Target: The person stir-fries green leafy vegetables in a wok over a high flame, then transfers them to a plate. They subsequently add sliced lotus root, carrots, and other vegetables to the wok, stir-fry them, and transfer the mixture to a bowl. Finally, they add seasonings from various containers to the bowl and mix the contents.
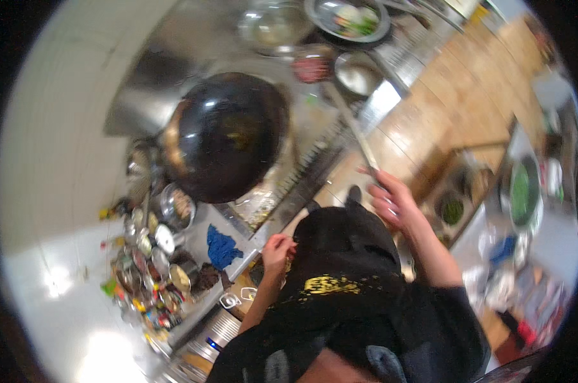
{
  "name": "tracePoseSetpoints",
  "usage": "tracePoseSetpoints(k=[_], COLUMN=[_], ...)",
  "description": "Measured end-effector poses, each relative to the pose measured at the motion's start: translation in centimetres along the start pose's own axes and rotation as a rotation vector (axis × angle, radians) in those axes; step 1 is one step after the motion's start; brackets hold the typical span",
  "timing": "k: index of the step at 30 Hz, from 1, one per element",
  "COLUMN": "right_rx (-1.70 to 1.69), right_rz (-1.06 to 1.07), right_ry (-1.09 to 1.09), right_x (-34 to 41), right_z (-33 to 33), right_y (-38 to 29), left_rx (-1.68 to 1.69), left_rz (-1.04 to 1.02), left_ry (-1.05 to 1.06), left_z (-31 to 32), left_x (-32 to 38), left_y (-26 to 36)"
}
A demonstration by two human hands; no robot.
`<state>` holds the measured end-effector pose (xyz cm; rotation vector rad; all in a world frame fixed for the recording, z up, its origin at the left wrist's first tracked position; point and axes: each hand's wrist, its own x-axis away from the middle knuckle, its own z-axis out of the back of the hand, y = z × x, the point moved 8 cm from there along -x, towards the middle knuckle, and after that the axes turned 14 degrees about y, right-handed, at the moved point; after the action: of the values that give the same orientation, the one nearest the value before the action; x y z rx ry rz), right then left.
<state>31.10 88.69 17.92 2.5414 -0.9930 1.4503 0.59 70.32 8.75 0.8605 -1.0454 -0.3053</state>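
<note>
My right hand [390, 198] grips the long pale handle [351, 119] of a utensil. Its far end reaches a blurred bowl of reddish food [311, 64]; whether the utensil's head lies there I cannot tell. A large dark wok [231, 136] with a thin yellowish residue sits on the steel stove, left of the handle. Beside the counter edge is my left hand [278, 249], fingers loosely bent, nothing visible in it. A crumpled blue cloth [223, 247] lies on the counter to its left. Past the wok are a metal pot [357, 74] and a metal basin [382, 31] holding white and green food.
Sauce containers and bottles [147, 282] crowd the left counter, near a metal bowl of pale pieces [178, 206]. A clear bowl [270, 28] stands at the top. On the right, a steel table [480, 222] carries a tub of chopped greens [525, 191]. Tiled floor [413, 124] runs between.
</note>
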Motion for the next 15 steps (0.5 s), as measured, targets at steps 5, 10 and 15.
tracePoseSetpoints(k=[5,10,15], right_rx=[-0.013,0.06,0.133], right_rz=[-0.074,0.077,0.198], right_ry=[-0.208,-0.127,0.091], right_x=[-10.5,-14.7,-15.2], right_z=[-1.6,0.9,8.1], right_y=[5.7,8.9,11.4], left_rx=[-0.094,-0.1,-0.353], left_rz=[-0.018,0.001,0.082], left_ry=[-0.013,-0.224,-0.433], left_z=[2.1,-2.5,-9.0], left_x=[0.1,-1.0,-0.5], left_y=[1.4,1.9,0.5])
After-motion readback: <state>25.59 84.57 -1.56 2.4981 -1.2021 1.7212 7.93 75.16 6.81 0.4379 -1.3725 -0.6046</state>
